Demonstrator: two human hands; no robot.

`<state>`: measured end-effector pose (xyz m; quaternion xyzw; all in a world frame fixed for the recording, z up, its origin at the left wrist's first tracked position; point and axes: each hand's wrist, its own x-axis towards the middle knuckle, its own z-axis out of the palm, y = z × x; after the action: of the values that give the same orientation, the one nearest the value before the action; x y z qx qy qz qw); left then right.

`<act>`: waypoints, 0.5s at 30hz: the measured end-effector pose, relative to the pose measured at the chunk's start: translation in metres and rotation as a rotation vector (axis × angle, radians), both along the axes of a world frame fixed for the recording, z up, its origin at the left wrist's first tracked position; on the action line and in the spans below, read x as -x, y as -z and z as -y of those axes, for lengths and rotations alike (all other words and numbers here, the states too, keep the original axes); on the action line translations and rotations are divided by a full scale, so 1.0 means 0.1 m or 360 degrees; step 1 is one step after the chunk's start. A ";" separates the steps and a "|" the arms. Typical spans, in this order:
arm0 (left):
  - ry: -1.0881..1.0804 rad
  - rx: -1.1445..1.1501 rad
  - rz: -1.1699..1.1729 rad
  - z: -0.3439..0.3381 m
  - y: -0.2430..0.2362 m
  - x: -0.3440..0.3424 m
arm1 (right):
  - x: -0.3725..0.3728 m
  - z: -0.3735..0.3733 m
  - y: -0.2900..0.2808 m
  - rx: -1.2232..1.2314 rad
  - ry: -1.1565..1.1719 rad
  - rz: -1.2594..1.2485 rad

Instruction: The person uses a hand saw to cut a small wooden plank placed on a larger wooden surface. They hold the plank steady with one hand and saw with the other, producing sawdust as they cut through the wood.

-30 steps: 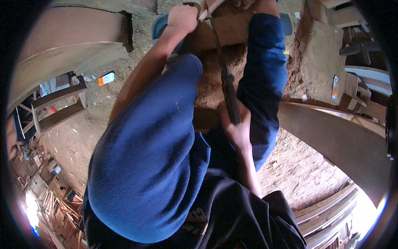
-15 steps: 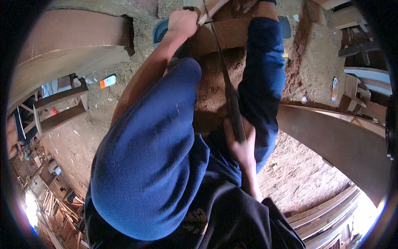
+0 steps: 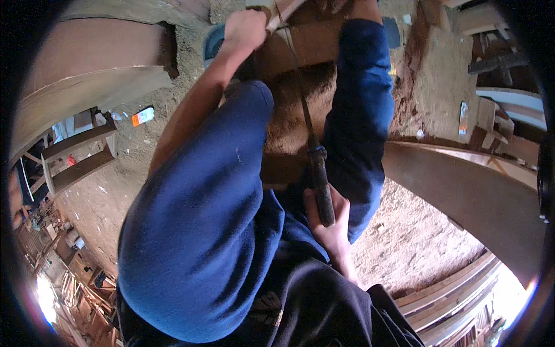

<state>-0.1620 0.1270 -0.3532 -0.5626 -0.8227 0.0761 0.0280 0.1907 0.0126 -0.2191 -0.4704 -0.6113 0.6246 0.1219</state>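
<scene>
My right hand [image 3: 333, 224] is wrapped round the dark rod-like handle of a long saw [image 3: 319, 179], between my thighs. Its thin blade, seen almost edge-on, runs away from me and crosses a pale strip of wood [image 3: 285, 18] at the top of the view. My left hand [image 3: 245, 29] is closed on the strip's left part, just left of the blade. Beneath the strip lies a broad brown wooden piece [image 3: 315, 45]. The strip's far end and the blade's tip run to the upper edge, and the blade's teeth cannot be made out.
My blue-trousered legs frame the work on both sides. Large curved boards lie at the left [image 3: 110, 49] and right [image 3: 457, 185]. A small wooden frame [image 3: 78, 156] and an orange-and-white packet [image 3: 143, 116] are on the dusty ground at left. Stacked planks [image 3: 451, 289] lie lower right.
My right hand has drawn the saw back toward my body, so its handle sits lower and more of it shows. My left hand keeps its hold on the strip. The whole view has shifted slightly.
</scene>
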 end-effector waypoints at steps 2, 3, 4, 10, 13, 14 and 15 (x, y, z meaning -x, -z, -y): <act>-0.0018 -0.0038 0.0045 0.00 -0.06 0.00 | 0.04 0.04 0.07 -0.0038 0.0025 -0.0044; 0.0018 -0.0033 0.0047 -0.03 -0.06 -0.01 | 0.13 -0.02 0.24 -0.0185 0.0048 -0.0144; 0.0053 -0.0028 0.0048 -0.06 -0.07 -0.03 | 0.21 -0.13 0.36 -0.0056 0.0030 -0.0112; 0.0022 0.0030 0.0015 -0.01 -0.01 0.03 | 0.07 -0.14 0.19 -0.0064 0.0046 -0.0151; -0.0005 -0.0022 -0.0007 0.02 0.03 0.10 | -0.08 -0.04 0.02 0.0050 -0.0063 0.0055; -0.0002 -0.0048 -0.0010 0.00 0.03 0.06 | -0.04 -0.05 0.07 -0.0015 -0.0044 -0.0010; 0.0033 -0.0029 0.0029 -0.05 -0.05 0.01 | 0.07 -0.14 0.19 -0.0099 -0.0023 -0.0101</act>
<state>-0.1630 0.1319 -0.3487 -0.5716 -0.8177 0.0633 0.0265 0.1834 0.0267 -0.2379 -0.4420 -0.6297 0.6207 0.1513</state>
